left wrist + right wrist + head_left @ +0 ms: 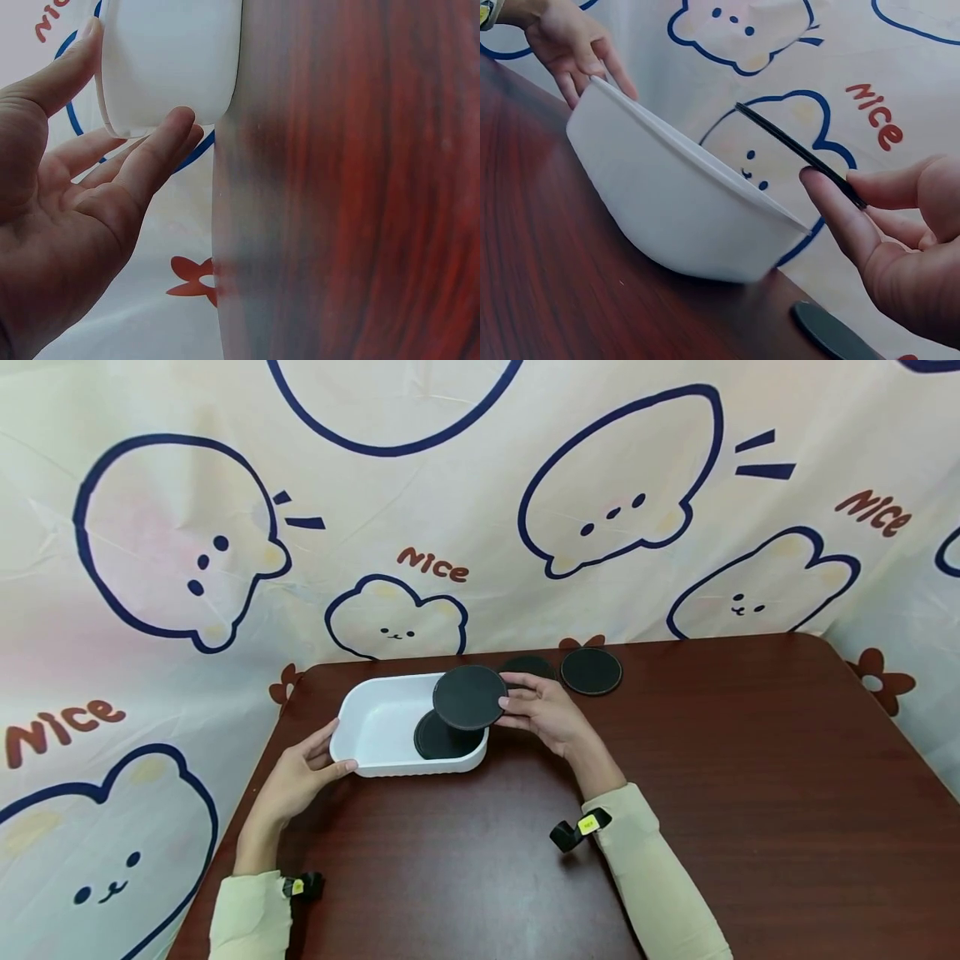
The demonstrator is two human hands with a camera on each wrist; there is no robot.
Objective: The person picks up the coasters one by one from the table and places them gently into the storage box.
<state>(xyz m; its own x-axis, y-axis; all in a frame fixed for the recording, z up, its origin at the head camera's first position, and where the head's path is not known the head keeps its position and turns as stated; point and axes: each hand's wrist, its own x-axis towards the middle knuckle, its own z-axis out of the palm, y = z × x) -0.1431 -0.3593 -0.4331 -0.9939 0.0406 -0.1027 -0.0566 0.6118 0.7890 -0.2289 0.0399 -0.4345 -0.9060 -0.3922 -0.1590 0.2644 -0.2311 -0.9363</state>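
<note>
A white rounded rectangular container (378, 718) sits near the table's far left side, its end gripped by my left hand (300, 777), thumb along the near side. In the left wrist view the fingers (161, 150) touch its end wall. Over the container's right end, my right hand (551, 714) pinches a black round coaster (470, 697) by its right edge. The right wrist view shows that coaster (795, 146) nearly edge-on, tilted above the rim. Another black coaster (442, 739) lies inside the container, partly hidden under the held one.
Behind my right hand, a black coaster (528, 666) lies partly hidden near the table's back edge. Beside it is one more coaster (591, 671). The dark reddish wooden table (712, 777) extends to the right. A patterned cloth (495, 510) hangs behind the table.
</note>
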